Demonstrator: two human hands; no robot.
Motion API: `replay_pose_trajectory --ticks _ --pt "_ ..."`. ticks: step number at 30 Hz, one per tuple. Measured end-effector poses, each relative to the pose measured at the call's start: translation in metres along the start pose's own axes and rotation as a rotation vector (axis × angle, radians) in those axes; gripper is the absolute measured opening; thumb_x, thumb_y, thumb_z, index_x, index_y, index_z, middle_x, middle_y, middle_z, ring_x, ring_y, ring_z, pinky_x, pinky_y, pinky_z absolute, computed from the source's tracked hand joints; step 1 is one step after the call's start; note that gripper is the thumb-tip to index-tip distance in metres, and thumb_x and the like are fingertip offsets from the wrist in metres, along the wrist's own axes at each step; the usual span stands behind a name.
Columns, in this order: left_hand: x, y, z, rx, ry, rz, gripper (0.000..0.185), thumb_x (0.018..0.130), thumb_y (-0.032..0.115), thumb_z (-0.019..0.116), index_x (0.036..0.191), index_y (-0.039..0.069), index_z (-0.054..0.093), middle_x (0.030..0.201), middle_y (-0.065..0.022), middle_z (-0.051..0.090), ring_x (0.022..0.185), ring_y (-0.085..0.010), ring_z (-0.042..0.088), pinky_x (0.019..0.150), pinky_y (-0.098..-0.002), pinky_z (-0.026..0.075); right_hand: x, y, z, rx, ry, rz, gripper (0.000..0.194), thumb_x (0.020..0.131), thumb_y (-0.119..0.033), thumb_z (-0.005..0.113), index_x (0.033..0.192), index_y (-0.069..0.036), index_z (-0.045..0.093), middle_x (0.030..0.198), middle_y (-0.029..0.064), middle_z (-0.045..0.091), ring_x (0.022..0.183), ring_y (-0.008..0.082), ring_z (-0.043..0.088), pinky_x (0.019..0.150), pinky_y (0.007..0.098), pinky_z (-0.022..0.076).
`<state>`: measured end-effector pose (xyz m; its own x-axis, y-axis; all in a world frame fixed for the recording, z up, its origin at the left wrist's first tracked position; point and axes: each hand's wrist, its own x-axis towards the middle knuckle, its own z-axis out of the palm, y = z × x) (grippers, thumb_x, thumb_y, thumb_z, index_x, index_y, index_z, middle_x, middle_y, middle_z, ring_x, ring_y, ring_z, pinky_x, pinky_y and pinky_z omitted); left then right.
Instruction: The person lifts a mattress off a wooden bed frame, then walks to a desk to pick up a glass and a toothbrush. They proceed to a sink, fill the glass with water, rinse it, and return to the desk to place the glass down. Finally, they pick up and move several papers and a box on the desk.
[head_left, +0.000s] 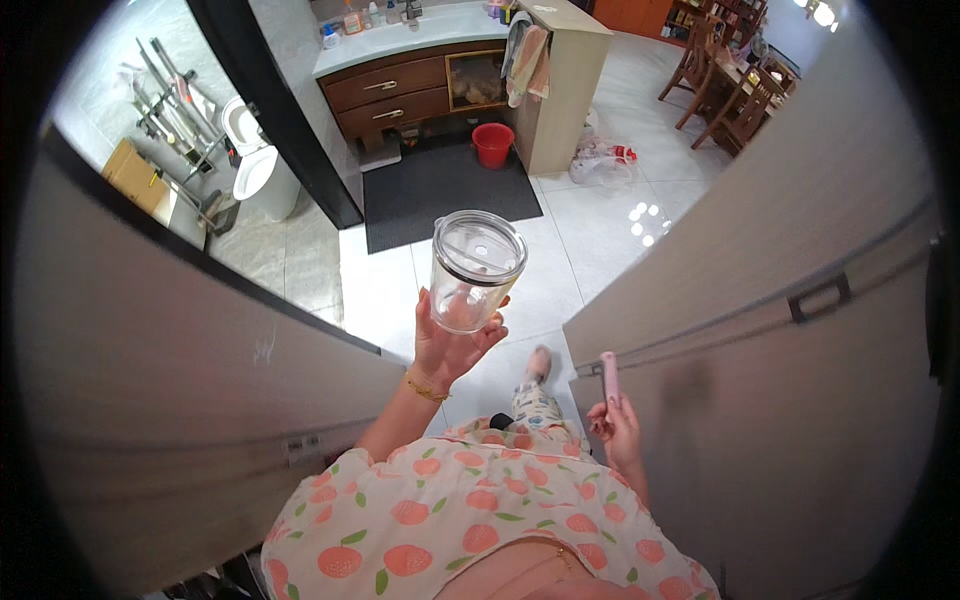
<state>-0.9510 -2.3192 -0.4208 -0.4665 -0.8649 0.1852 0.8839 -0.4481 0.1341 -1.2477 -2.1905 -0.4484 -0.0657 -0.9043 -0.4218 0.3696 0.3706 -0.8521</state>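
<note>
My left hand (454, 345) holds a clear lidded tumbler (466, 292) from below, its fingers wrapped around the far side. The transparent lid (481, 246) has a raised bar across it and a dark ring beneath its rim. The tumbler looks empty and leans slightly. Lower on the right, my right hand (619, 427) grips a slim pink object (610, 377) by its lower end. It has a long, rounded handle-like shape, and I cannot tell what it is. That hand is close to the grey wall panel on the right.
Grey panels (195, 352) flank both sides. Ahead are a dark floor mat (442, 195), a red bucket (493, 146) and a vanity (405, 82) with towels (529, 64). A toilet (262, 176) stands through the left doorway. Plastic bags (604, 161) lie on the floor; wooden chairs (742, 105) are farther right.
</note>
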Motion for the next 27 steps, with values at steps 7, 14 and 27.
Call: replay_pose_trajectory --ticks 7,14,27 --pt "0.159 0.12 -0.033 0.334 0.118 0.22 0.096 0.072 0.04 0.08 0.148 0.017 0.026 0.145 -0.0152 0.036 0.119 -0.0399 0.049 0.096 -0.0443 0.05 0.279 -0.114 0.015 -0.032 0.099 -0.097 0.025 0.1 -0.031 0.05 0.094 -0.009 0.058 0.078 0.0003 0.057 0.067 0.0075 0.051 0.059 0.0232 0.0421" --pt "0.299 0.228 -0.046 0.194 0.363 0.417 0.082 0.083 0.075 0.049 0.136 0.013 0.041 0.131 -0.019 0.052 0.1 -0.0243 0.06 0.084 -0.0328 0.051 0.577 -0.273 0.158 -0.271 -0.039 -0.402 0.028 0.096 -0.031 0.057 0.109 -0.005 0.057 0.075 -0.0032 0.049 0.066 0.0051 0.045 0.059 0.0216 0.0378" --pt "0.563 0.519 -0.151 0.289 0.398 0.517 0.062 0.089 0.045 0.064 0.135 0.007 0.045 0.138 -0.0211 0.045 0.127 -0.0383 0.046 0.098 -0.0405 0.049 0.989 -0.415 0.326 -0.82 0.293 -0.896 0.042 0.088 -0.038 0.068 0.108 -0.002 0.061 0.094 0.0081 0.063 0.079 0.0178 0.057 0.072 0.0303 0.0457"
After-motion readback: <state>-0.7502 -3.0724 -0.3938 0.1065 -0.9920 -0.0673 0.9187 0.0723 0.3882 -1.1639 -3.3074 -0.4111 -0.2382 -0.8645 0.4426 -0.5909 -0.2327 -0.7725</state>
